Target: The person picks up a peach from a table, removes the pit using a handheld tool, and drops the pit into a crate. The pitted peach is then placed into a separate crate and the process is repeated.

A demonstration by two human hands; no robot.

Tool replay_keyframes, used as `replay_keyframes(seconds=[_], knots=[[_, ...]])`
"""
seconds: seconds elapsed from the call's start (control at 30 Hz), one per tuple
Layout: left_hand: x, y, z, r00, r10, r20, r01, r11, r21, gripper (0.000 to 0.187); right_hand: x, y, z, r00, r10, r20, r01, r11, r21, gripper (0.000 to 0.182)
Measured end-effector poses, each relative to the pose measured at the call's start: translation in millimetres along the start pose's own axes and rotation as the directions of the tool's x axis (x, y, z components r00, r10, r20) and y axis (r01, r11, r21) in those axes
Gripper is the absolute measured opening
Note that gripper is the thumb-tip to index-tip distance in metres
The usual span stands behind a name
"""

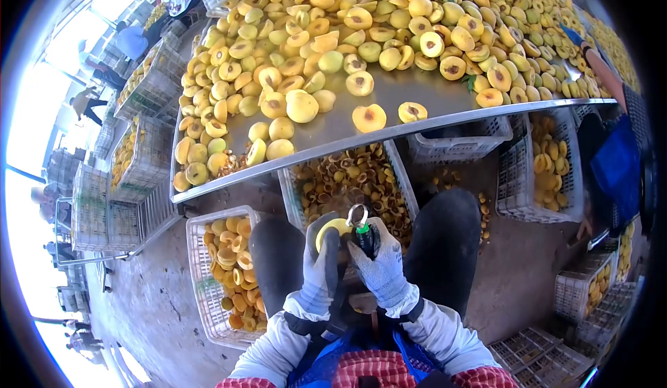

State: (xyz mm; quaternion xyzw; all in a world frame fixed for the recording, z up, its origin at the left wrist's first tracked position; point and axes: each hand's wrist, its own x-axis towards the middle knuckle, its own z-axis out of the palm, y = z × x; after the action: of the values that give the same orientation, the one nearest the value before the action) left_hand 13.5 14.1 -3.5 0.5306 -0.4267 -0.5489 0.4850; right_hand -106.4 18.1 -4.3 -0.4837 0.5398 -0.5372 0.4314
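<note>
In my gloved left hand (318, 270) is a yellow peach half (331, 229), gripped between thumb and fingers. My right hand (383, 268), also gloved, is wrapped round the dark handle of a pitting knife (358, 216) with a metal loop and a green band. The loop points up, right beside the peach half, in front of my lap. Just beyond both hands, a crate (410, 179) of brown pits and scraps sits below the table edge. Left of my knee stands a white crate (201, 292) filled with peach halves.
A metal table (323, 132) heaped with peach halves (358, 18) spans the view ahead. Crates (511, 186) of fruit stand below it on the right. Stacked crates (87, 207) line the left. A co-worker's blue-gloved hand (572, 36) reaches over the table at the right.
</note>
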Motion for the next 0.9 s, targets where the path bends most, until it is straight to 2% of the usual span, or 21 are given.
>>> replay_keyframes(seconds=[0.07,0.1,0.13,0.17,0.2,0.23,0.27,0.3,0.33,0.37,0.4,0.47,0.5,0.6,0.7,0.8,0.9], knots=[[0.2,-1.8,3.0,1.000,-0.011,0.014,0.014,0.985,-0.173,0.033,-3.7,-9.0,-3.8,0.998,-0.031,0.045,0.032,0.999,-0.018,0.020],[0.2,-2.4,4.8,0.999,-0.012,0.037,0.021,0.960,-0.278,0.032,-10.4,-8.4,0.4,0.970,-0.233,0.068,0.240,0.963,-0.118,0.021],[-1.5,-3.4,4.8,0.998,-0.019,0.055,0.038,0.925,-0.378,0.031,-17.2,-7.8,1.7,0.972,-0.222,0.077,0.230,0.966,-0.122,0.021],[0.5,-1.3,3.4,0.999,-0.012,0.035,0.021,0.960,-0.280,0.031,-21.7,-8.3,-0.1,0.983,-0.139,0.121,0.149,0.986,-0.075,0.021],[-0.5,3.5,5.4,0.995,-0.102,-0.018,0.091,0.943,-0.321,0.031,-20.4,-11.8,-3.5,0.983,-0.068,0.169,0.075,0.997,-0.032,0.022],[0.4,10.5,4.2,0.998,-0.064,-0.001,0.063,0.974,-0.220,0.032,-24.5,-16.6,-4.4,0.984,0.052,0.172,-0.067,0.994,0.084,0.022],[2.1,16.5,0.9,0.999,-0.031,0.022,0.034,0.993,-0.114,0.034,-26.6,-24.8,-8.3,0.973,0.151,0.172,-0.170,0.980,0.103,0.019],[5.4,18.7,-1.1,0.990,-0.133,-0.042,0.119,0.962,-0.247,0.035,-27.3,-22.2,-13.0,0.977,0.101,0.185,-0.110,0.993,0.036,0.018],[4.5,13.4,0.3,0.992,-0.098,-0.075,0.079,0.971,-0.227,0.036,-27.6,-20.2,-16.5,0.978,0.047,0.203,-0.042,0.999,-0.031,0.016],[3.6,8.1,1.7,0.992,-0.063,-0.108,0.040,0.978,-0.204,0.038,-29.1,-21.2,-14.9,0.988,0.045,0.150,-0.048,0.999,0.017,0.014],[3.7,13.1,6.5,0.996,-0.064,-0.065,0.043,0.958,-0.285,0.039,-31.2,-16.8,-12.9,0.988,0.002,0.157,0.009,0.997,-0.075,0.015],[-1.3,12.9,9.8,0.996,-0.050,-0.070,0.032,0.971,-0.236,0.040,-35.8,-4.8,-9.6,0.980,-0.081,0.180,0.125,0.959,-0.253,0.015],[-3.3,12.1,10.6,0.996,-0.042,-0.073,0.026,0.977,-0.211,0.041,-36.0,-4.2,-10.2,0.973,-0.095,0.209,0.147,0.957,-0.250,0.015],[-5.7,9.5,12.1,0.992,0.065,-0.110,-0.074,0.994,-0.078,0.041,-37.8,-6.9,-8.5,0.979,0.037,0.201,-0.002,0.985,-0.175,0.015],[-9.7,8.9,17.2,0.970,0.163,-0.180,-0.155,0.986,0.056,0.040,-39.1,-3.3,-5.6,0.988,-0.007,0.153,0.030,0.989,-0.148,0.017],[-11.2,6.5,17.9,0.969,0.166,-0.184,-0.164,0.986,0.027,0.041,-42.9,1.7,-4.3,0.985,-0.054,0.161,0.074,0.990,-0.120,0.018],[-11.1,0.2,14.5,0.983,0.072,-0.168,-0.090,0.991,-0.102,0.040,-46.3,2.0,-5.9,0.982,-0.057,0.183,0.067,0.997,-0.046,0.026]])
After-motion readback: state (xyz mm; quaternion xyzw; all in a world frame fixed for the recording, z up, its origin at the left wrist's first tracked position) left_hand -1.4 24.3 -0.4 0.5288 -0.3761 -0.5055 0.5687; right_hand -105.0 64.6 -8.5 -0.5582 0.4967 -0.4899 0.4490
